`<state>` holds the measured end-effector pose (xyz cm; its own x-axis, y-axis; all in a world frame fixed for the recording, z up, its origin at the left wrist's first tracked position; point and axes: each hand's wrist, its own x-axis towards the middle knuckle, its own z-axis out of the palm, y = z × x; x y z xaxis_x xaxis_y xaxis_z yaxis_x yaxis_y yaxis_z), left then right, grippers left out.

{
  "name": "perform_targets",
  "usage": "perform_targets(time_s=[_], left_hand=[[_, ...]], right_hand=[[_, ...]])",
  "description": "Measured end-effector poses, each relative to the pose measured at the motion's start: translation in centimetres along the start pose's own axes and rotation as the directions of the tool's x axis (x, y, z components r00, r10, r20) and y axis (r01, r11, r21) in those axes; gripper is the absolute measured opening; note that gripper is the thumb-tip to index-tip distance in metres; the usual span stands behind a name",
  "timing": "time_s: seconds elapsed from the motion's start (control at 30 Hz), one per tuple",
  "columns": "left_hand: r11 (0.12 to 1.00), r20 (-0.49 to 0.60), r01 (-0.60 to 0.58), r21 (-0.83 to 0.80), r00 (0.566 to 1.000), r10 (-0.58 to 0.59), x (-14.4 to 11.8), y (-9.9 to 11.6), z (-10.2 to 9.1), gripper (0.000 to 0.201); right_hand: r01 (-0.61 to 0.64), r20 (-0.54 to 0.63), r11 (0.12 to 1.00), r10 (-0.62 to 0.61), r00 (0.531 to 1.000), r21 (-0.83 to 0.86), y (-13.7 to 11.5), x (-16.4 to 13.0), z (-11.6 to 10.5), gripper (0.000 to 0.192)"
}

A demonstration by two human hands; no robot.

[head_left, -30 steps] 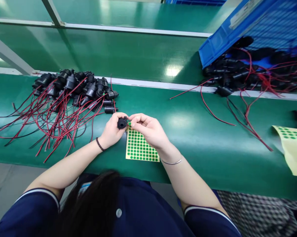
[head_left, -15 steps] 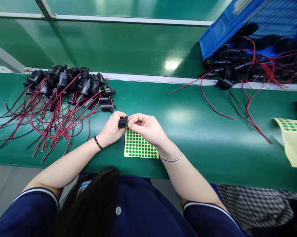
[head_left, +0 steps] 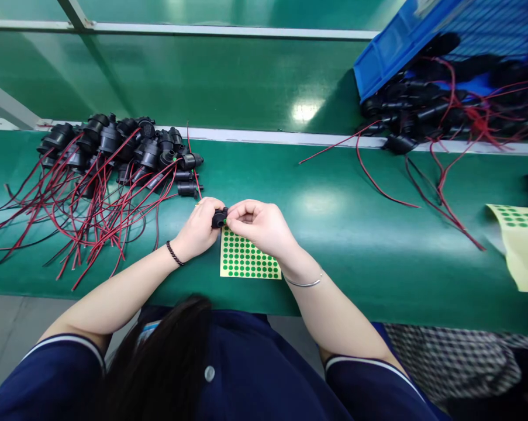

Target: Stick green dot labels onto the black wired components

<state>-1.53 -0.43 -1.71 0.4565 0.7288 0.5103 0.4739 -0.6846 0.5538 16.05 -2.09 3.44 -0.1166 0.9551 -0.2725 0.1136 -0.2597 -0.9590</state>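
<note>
Both hands meet: left hand [head_left: 197, 230] grips round black plastic part [head_left: 218, 218]; right hand [head_left: 264, 227] pinches its face, above dotted sticker sheet [head_left: 246, 260].

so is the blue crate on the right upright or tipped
Tipped: the blue crate leans with its open side toward the belt, and black wired parts spill from it.

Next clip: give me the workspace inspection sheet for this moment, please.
Surface: green bench, glare patch mid-table.
Job's things: small black part held over a sheet of green dot stickers.
Clutter: second sticker sheet at right edge.
Grippers: left hand grips the part; right hand pinches at its face.
Cables: pile of black parts with red and black leads at left; more spill from a tilted blue bin.
Surroundings: metal frame rail behind.
</note>
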Motion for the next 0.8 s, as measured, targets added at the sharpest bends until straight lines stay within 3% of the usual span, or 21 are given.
perform_targets(time_s=[0.3,0.57,0.8], left_hand=[[0.999,-0.010,0.034,0.002,0.999,-0.034,-0.1,0.2,0.1,0.026],[0.998,-0.068,0.048,-0.040,0.996,-0.050,-0.2,0.3,0.4,0.027],[0.985,-0.110,0.107,-0.139,0.986,-0.122,-0.6,0.6,0.9,0.034]], right_hand=[[0.116,-0.077,0.990,-0.122,0.990,-0.077,0.6,-0.3,0.5,0.007],[0.105,-0.061,0.991,-0.100,0.993,0.078,0.6,-0.2,1.2,0.021],[0.144,-0.047,0.985,-0.140,0.989,0.096,0.5,-0.5,1.3,0.022]])
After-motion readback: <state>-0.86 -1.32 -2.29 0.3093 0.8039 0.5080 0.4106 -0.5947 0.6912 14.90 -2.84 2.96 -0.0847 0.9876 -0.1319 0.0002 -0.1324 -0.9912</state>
